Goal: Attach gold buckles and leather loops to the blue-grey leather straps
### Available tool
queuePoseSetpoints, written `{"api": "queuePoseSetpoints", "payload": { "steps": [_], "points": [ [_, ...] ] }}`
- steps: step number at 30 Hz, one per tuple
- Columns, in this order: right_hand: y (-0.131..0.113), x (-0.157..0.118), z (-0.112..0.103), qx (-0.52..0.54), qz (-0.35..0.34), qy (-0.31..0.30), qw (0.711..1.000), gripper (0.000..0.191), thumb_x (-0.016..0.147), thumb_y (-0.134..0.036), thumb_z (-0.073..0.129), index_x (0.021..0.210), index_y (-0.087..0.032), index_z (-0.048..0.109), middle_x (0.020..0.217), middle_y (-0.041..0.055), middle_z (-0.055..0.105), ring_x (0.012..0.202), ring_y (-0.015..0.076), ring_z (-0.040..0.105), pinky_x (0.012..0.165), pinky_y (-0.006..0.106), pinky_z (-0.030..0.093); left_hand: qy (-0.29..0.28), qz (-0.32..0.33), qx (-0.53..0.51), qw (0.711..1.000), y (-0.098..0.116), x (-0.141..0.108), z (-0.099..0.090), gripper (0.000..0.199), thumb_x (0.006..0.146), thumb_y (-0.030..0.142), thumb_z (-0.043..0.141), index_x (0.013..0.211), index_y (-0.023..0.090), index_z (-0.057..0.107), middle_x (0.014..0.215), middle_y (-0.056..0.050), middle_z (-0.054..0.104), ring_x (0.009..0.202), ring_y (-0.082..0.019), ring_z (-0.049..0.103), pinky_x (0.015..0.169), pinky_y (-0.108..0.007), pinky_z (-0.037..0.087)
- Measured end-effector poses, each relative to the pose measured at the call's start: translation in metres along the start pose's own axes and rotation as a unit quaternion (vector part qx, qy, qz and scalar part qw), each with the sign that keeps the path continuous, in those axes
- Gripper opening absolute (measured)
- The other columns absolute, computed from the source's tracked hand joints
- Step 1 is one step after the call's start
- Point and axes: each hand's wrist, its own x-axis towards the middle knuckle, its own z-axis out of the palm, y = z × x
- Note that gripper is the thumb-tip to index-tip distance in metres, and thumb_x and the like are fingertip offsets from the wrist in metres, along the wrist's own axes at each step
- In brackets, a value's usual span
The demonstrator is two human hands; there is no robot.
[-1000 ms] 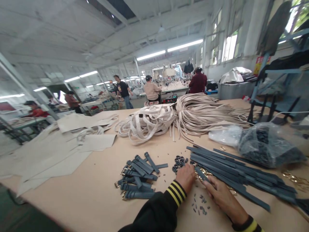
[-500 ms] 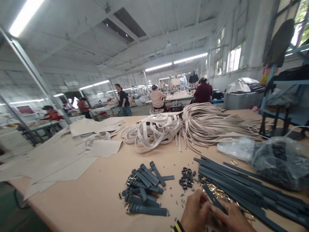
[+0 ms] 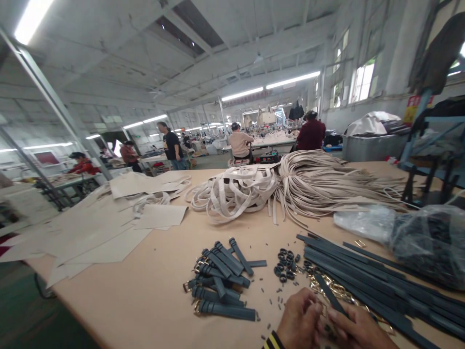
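At the lower right, my right hand [image 3: 365,325] is closed on a dark blue strap [image 3: 330,293], which slants up past the fingertips. Close beside it, my left hand [image 3: 298,316] is pinched, with a thin gold buckle [image 3: 322,307] partly showing at its fingertips. Below the hands the view is cut off. Just beyond them lies a heap of gold buckles [image 3: 339,288]. Black loops [image 3: 285,265] and tiny dark bits are scattered left of it. Further left, short dark straps with buckles [image 3: 221,276] are piled up.
Long dark strips [image 3: 363,276] spread along the right side. Behind them sits a clear plastic bag [image 3: 428,242] with dark contents. Beige strap bundles [image 3: 319,184], coiled webbing [image 3: 240,194] and beige sheets [image 3: 98,230] lie further back. Several people work at other tables.
The view has turned slightly left, so the table's contents appear further right. My hands stay close together, with a slightly wider gap between their fingers, and the strap remains in my right hand.
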Motion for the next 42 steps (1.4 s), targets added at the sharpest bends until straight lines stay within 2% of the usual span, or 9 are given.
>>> {"api": "queuePoseSetpoints", "payload": {
  "steps": [3,7,10,14,22,26,31,37,42],
  "points": [
    [0.001,-0.003,0.000,0.033,0.034,-0.018,0.999,0.042,0.071,-0.059,0.048,0.062,-0.018,0.044,0.048,-0.0063,0.039,0.035,0.0040,0.026,0.034,0.016,0.021,-0.023,0.024,-0.019,0.999,0.005,-0.003,0.001,0.025,0.077,0.038,0.049,0.081,0.014,0.051,0.048,0.005,0.047,0.033,-0.003,0.038,0.033,-0.014,0.028],
    [0.001,0.002,-0.008,-0.044,-0.010,0.003,0.999,0.042,0.069,-0.060,0.049,0.063,-0.018,0.048,0.052,-0.0020,0.050,0.042,0.0100,0.042,0.039,0.019,0.031,-0.042,0.003,-0.072,0.997,0.013,-0.004,0.004,0.025,0.068,0.034,0.058,0.079,0.013,0.050,0.063,0.000,0.054,0.044,-0.006,0.049,0.040,-0.017,0.040],
    [-0.001,0.007,-0.011,-0.133,-0.064,0.046,0.988,0.037,0.071,-0.053,0.049,0.065,-0.018,0.054,0.061,0.0018,0.058,0.059,0.0175,0.053,0.052,0.023,0.041,-0.008,-0.006,-0.067,0.998,0.010,-0.001,0.004,0.021,0.069,0.030,0.057,0.079,0.013,0.050,0.062,0.001,0.054,0.044,-0.007,0.049,0.042,-0.019,0.041],
    [-0.012,0.001,-0.004,-0.189,-0.088,0.072,0.975,0.033,0.077,-0.046,0.045,0.064,-0.017,0.052,0.055,0.0000,0.054,0.054,0.0155,0.050,0.051,0.024,0.040,0.062,-0.021,-0.073,0.995,0.005,0.003,0.004,0.021,0.067,0.028,0.057,0.081,0.015,0.048,0.062,0.003,0.053,0.044,-0.007,0.050,0.042,-0.020,0.042],
    [-0.022,-0.006,-0.001,-0.097,-0.064,0.038,0.993,0.023,0.080,-0.039,0.046,0.079,-0.016,0.049,0.056,-0.0038,0.050,0.045,0.0090,0.044,0.043,0.019,0.035,0.045,-0.040,-0.038,0.997,0.016,0.007,-0.004,0.020,0.069,0.030,0.059,0.075,0.013,0.052,0.061,0.002,0.054,0.049,-0.008,0.050,0.046,-0.019,0.042],
    [-0.013,-0.005,-0.003,-0.016,-0.029,0.063,0.997,0.022,0.087,-0.037,0.031,0.091,-0.018,0.041,0.060,-0.0051,0.051,0.035,0.0051,0.034,0.034,0.016,0.027,0.038,0.001,0.011,0.999,0.027,0.000,-0.003,0.020,0.072,0.031,0.057,0.078,0.012,0.055,0.064,0.001,0.056,0.051,-0.008,0.052,0.049,-0.020,0.045],
    [-0.014,-0.005,-0.004,-0.007,-0.042,-0.013,0.999,0.021,0.084,-0.036,0.038,0.088,-0.017,0.046,0.059,-0.0043,0.053,0.036,0.0043,0.038,0.034,0.014,0.027,0.045,0.027,0.051,0.997,0.040,-0.002,-0.006,0.019,0.073,0.031,0.058,0.078,0.013,0.057,0.063,0.001,0.057,0.055,-0.009,0.054,0.053,-0.021,0.047],
    [-0.019,-0.007,-0.007,0.036,-0.041,-0.053,0.997,0.021,0.081,-0.035,0.045,0.093,-0.018,0.048,0.050,-0.0078,0.047,0.033,0.0032,0.032,0.033,0.013,0.024,0.102,-0.014,-0.045,0.994,0.034,0.006,-0.021,0.022,0.068,0.031,0.064,0.077,0.013,0.057,0.058,0.003,0.056,0.051,-0.007,0.053,0.051,-0.017,0.046],
    [-0.019,-0.008,-0.009,0.055,-0.045,-0.076,0.995,0.021,0.080,-0.037,0.047,0.089,-0.017,0.048,0.047,-0.0084,0.044,0.033,0.0031,0.032,0.032,0.013,0.023,0.088,-0.074,-0.179,0.977,0.032,0.005,-0.023,0.024,0.064,0.027,0.069,0.076,0.012,0.056,0.055,0.004,0.055,0.047,-0.003,0.051,0.047,-0.012,0.044]
  ]
}}
